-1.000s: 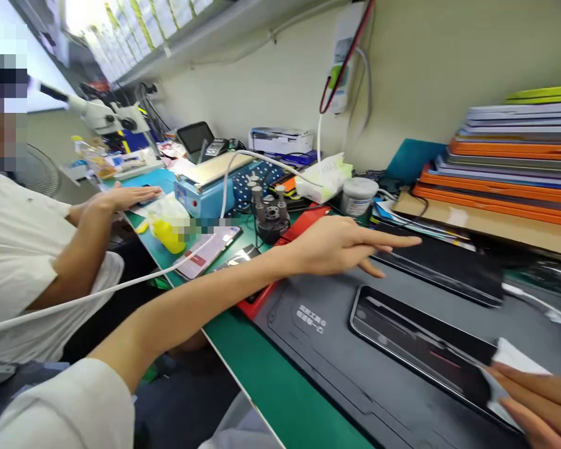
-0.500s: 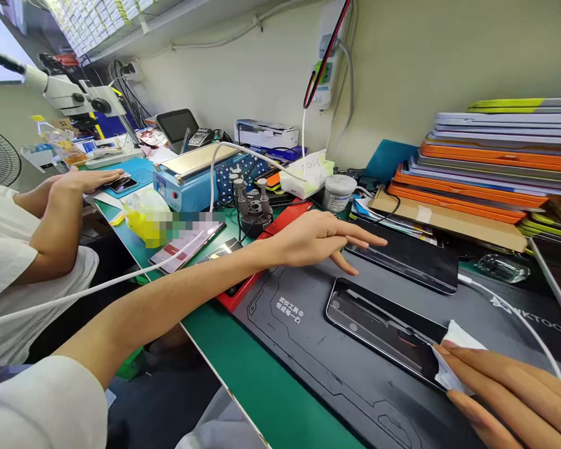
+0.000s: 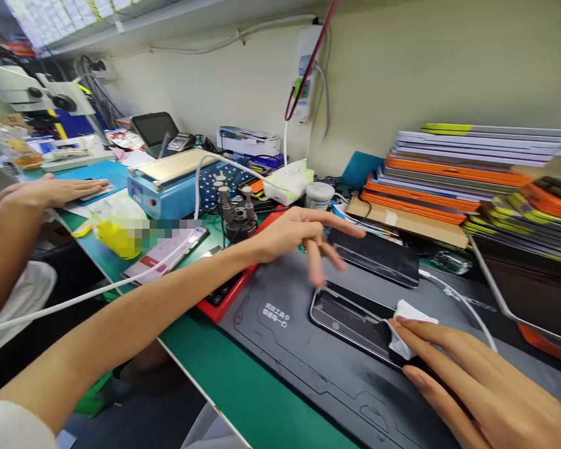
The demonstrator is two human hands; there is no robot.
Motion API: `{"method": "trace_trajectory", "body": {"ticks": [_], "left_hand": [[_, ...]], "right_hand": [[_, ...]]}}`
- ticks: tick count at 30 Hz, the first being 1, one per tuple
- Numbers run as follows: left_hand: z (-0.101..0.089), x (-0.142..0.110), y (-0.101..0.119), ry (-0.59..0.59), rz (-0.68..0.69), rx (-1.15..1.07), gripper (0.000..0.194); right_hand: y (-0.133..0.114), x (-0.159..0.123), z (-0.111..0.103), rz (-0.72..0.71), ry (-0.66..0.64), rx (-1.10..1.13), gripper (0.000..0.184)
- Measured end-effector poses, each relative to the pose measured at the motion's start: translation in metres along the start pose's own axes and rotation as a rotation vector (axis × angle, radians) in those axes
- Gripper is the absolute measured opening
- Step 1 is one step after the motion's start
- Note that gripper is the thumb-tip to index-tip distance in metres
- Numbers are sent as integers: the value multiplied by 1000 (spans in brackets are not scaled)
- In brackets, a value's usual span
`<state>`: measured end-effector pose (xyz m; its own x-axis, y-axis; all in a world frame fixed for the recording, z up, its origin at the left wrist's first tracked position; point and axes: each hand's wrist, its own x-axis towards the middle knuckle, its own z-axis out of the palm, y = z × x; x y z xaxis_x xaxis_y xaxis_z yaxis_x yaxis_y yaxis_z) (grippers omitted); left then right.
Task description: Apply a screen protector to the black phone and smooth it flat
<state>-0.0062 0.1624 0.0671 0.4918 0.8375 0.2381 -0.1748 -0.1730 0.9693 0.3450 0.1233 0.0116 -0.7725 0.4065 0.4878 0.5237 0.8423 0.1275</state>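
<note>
A phone [image 3: 348, 321] with a dark, glossy screen lies on the grey work mat [image 3: 280, 355]. My right hand [image 3: 490, 371] presses a folded white wipe [image 3: 401, 344] onto the right part of that screen, covering the phone's near-right end. My left hand [image 3: 299, 234] reaches across from the left with its fingers spread and nothing in them. One of its fingertips, slightly blurred, points down beside the phone's far left corner; whether it touches cannot be made out. Behind this phone lies a second dark phone [image 3: 378, 257], with a white cable [image 3: 465, 302] at its right end.
A red device [image 3: 229, 299] sits under my left forearm. Left of it are a pink-screened phone [image 3: 168, 252], a yellow bag [image 3: 119, 231] and a blue heating plate [image 3: 163, 193]. Stacked orange and grey trays [image 3: 425, 187] stand behind. A co-worker's hand [image 3: 70, 190] rests farther left.
The view has swung right. My right hand has slid the wipe a little leftward along the phone's screen. My left fingers have bent down closer to the phone's corner.
</note>
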Motion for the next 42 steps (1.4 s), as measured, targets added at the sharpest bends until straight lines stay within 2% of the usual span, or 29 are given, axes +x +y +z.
{"method": "trace_trajectory", "body": {"ticks": [3,5,7,10,12,17,20,24,28,31,36,42], "left_hand": [[-3,0,-2,4,-61,-138,29],[-3,-1,-3,-11,-72,-170,23],[-2,-2,-2,-59,-96,-182,25],[-1,-3,1,-133,-139,-206,43],[0,-2,3,-132,-150,-187,47],[3,5,0,41,-160,185,51],[7,7,-6,83,-174,355,48],[10,5,-12,91,-180,536,46],[11,3,-14,87,-184,672,51],[11,1,-14,52,-200,722,53],[10,0,-18,9,-187,790,55],[5,2,-21,-30,-177,868,54]], "right_hand": [[-13,18,-15,-29,11,13,35],[-19,25,-22,-23,1,4,32],[-22,27,-25,-22,-4,-5,30],[-23,23,-24,-24,-11,-10,29],[-22,21,-22,-23,-15,-6,30],[-20,20,-20,25,-64,-9,36],[-24,24,-27,14,-85,19,34],[-31,28,-34,-39,-99,112,27],[-26,25,-29,26,-105,70,33],[-21,23,-26,44,-109,39,33],[-24,26,-30,-43,-75,87,25],[-19,24,-31,-73,-36,96,14]]}}
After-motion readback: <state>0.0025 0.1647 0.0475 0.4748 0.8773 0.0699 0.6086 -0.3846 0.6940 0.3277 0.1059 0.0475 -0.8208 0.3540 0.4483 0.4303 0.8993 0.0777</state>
